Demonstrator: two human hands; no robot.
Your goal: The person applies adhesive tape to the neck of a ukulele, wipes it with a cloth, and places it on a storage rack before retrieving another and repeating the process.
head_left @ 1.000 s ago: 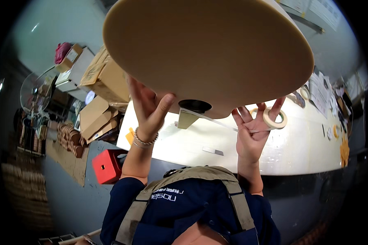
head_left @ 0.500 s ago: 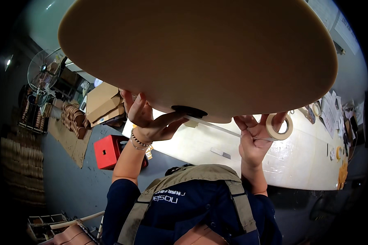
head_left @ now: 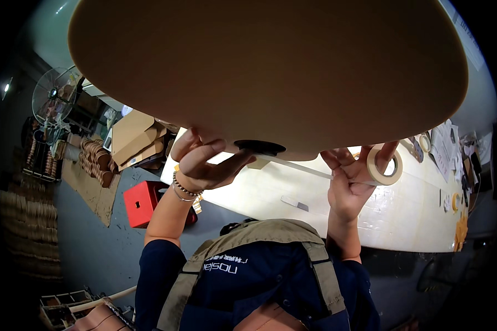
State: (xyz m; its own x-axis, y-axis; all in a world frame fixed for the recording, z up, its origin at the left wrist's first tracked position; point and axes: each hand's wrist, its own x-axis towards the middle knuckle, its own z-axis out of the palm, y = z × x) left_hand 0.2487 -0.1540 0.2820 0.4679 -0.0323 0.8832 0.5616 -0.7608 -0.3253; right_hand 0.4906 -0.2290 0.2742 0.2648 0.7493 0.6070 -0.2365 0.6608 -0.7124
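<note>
A large, smooth tan rounded form [head_left: 270,77] fills the upper view, with a black oval [head_left: 259,147] at its lower edge. My left hand [head_left: 204,163], a beaded bracelet on its wrist, is just below that edge. Its thumb and finger meet at one end of a narrow, pale tape strip [head_left: 298,166], close beside the oval. From there the strip runs taut to a roll of masking tape [head_left: 374,166] in my right hand [head_left: 350,185]. The roll sits around the right fingers, whose tips are partly hidden by the form.
Beneath my hands spreads a white table [head_left: 403,215] with a small flat tool [head_left: 295,203] on it. Papers [head_left: 443,146] and more tape rolls lie at its right. On the left are a red stool [head_left: 139,204], cardboard boxes [head_left: 132,138] and a fan [head_left: 54,92].
The tan form looks slightly larger and closer. My right hand and the tape roll have shifted a little right; my left fingers have shifted slightly. The strip stays stretched between both hands.
</note>
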